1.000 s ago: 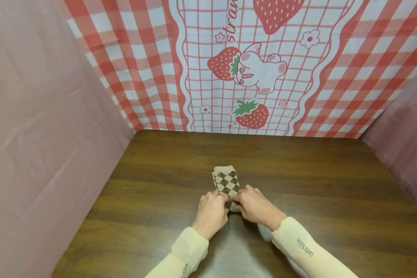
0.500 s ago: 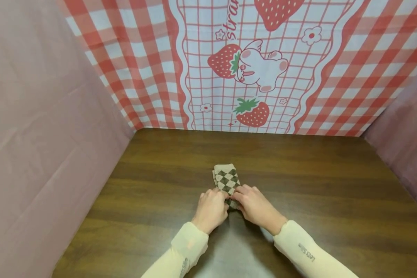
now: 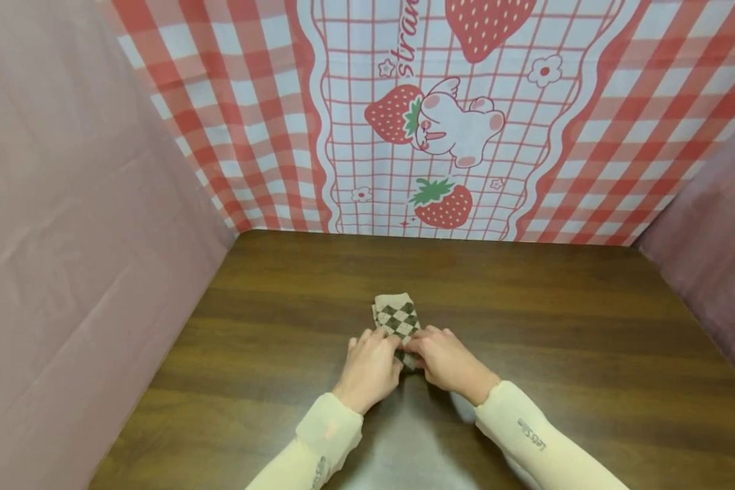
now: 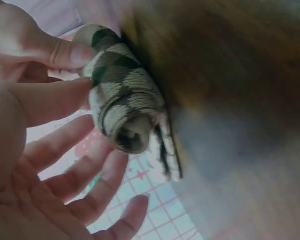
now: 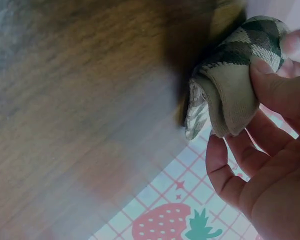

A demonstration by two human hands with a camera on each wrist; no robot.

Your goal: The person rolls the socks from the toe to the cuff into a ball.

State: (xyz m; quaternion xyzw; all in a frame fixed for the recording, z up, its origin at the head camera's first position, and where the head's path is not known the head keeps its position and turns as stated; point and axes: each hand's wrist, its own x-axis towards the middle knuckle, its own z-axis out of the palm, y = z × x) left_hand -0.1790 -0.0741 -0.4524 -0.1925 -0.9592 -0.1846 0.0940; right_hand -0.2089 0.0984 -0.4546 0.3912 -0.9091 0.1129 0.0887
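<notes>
A pair of socks in beige and dark green argyle lies on the wooden table, with its far part flat. The near end is rolled up, and its coil shows from the side in the left wrist view. My left hand holds the left side of this roll, thumb on the near face and fingertips over the far side. On the right side, my right hand grips the roll between thumb and fingers. Folded beige layers show at that end in the right wrist view. The two thumbs almost meet at the middle.
The brown wooden table spreads around the socks. A red and white strawberry-print cloth hangs along its back edge. Pink cloth stands at the left side, and more pink cloth at the right.
Both hands stay on the roll and have worked it slightly forward, while the left fingers have lifted and reached a little farther over it. The socks' far end lies about where it was.
</notes>
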